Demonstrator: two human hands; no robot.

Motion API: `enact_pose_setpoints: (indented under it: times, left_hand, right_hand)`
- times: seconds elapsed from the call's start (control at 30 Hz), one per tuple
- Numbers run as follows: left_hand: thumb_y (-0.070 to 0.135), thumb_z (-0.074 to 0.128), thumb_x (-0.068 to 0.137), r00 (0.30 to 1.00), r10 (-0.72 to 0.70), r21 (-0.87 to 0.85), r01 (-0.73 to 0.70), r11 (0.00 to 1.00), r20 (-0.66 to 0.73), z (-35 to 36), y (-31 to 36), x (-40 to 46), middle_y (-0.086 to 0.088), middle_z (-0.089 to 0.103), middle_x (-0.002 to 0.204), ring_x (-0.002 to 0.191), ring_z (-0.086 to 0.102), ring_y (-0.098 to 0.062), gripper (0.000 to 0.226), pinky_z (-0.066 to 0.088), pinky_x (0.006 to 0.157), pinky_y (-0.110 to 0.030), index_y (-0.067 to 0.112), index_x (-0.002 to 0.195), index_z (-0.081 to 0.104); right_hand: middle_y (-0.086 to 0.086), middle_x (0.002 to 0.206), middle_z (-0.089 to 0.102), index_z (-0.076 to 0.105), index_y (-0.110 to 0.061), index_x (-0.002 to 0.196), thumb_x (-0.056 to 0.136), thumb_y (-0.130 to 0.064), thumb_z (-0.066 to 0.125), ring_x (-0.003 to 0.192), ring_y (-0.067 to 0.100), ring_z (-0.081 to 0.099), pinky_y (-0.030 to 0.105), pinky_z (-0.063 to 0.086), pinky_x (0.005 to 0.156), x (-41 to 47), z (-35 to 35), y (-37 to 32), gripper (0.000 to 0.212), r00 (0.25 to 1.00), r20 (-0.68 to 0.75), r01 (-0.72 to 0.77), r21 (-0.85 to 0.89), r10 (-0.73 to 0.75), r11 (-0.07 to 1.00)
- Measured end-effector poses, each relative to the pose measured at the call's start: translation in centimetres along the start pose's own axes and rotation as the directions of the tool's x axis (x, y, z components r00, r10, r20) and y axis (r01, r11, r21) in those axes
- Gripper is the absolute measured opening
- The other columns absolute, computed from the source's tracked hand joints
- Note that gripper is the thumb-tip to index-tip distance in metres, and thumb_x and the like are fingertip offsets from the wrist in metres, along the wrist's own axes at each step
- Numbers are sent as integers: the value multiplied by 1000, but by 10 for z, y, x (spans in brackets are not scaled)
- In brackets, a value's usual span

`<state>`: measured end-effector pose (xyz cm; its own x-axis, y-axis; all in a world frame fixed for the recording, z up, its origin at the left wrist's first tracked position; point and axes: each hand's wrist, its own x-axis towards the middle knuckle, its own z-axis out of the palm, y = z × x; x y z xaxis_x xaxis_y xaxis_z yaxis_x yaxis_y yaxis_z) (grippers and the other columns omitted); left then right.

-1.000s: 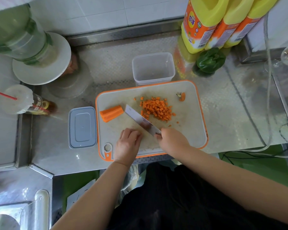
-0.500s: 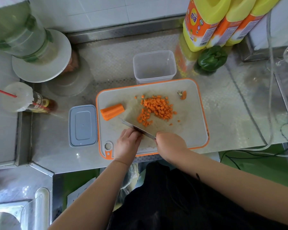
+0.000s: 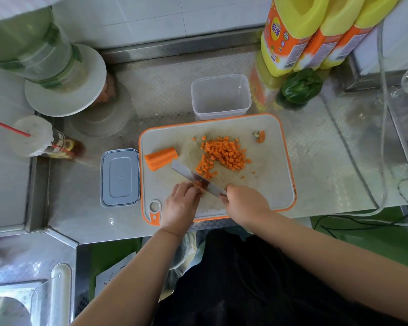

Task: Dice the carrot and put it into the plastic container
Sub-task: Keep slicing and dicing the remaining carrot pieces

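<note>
Carrot dice lie heaped mid cutting board, the uncut carrot piece to their left, the plastic container waiting behind the board. The right hand grips the knife; the left hand curls beside the blade, perhaps pinning carrot strips, though I cannot tell. The dice look light, firm and prone to scatter, so better scooped on the blade than pinched.

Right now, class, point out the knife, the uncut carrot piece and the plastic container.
knife (image 3: 193,178): head view, on the flat of the blade.
uncut carrot piece (image 3: 160,158): head view, mid-length on its side.
plastic container (image 3: 222,112): head view, on its near wall.
</note>
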<state>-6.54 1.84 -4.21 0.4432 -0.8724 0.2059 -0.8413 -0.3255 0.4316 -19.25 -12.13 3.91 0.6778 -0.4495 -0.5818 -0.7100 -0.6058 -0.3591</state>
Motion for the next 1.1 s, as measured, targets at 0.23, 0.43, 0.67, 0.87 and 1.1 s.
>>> enact_pose_setpoints:
  times: [0.23, 0.43, 0.67, 0.87, 1.1]
  left_hand:
    - [24, 51, 87, 998, -53, -8, 54, 999, 42, 6, -4, -2, -3, 63, 85, 80, 55, -22, 24, 53, 53, -36, 9, 85, 70]
    - [23, 53, 87, 996, -69, -37, 71, 997, 57, 5, -4, -3, -2, 65, 89, 82, 59, -22, 23, 54, 57, -36, 10, 87, 71]
    - [22, 54, 92, 999, -47, 3, 47, 999, 10, 0, -5, -6, -5, 64, 88, 79, 62, -24, 22, 54, 57, -37, 8, 89, 70]
    - [21, 53, 90, 998, -44, 11, 43, 999, 54, -4, -5, -6, -5, 63, 87, 78, 60, -26, 20, 53, 52, -39, 8, 90, 69]
    - [21, 52, 89, 995, -35, -39, 39, 998, 93, -3, -10, -4, -3, 64, 87, 77, 62, -26, 20, 53, 52, -39, 12, 88, 70]
  right_hand:
    - [-3, 66, 44, 56, -10, 100, 94, -10, 48, 66, 22, 52, 32, 39, 54, 4, 12, -5, 10, 1000, -3, -16, -86, 16, 996]
    - [5, 78, 57, 59, -9, 100, 93, -9, 50, 71, 26, 58, 33, 45, 57, 14, 18, -15, 12, 1000, 4, -21, -58, 21, 998]
    - [2, 79, 53, 54, -13, 98, 100, -30, 42, 78, 26, 56, 34, 43, 63, 17, 1, -5, 21, 994, 94, -67, 86, 59, 994]
    - [-2, 69, 46, 51, -12, 102, 101, -27, 40, 67, 24, 53, 34, 38, 56, 2, 11, -11, 18, 999, 27, 25, 21, -25, 999]
    - [2, 74, 54, 53, -10, 104, 95, -9, 49, 69, 25, 57, 33, 39, 53, 4, 24, -16, 11, 998, 41, -43, -53, 45, 998]
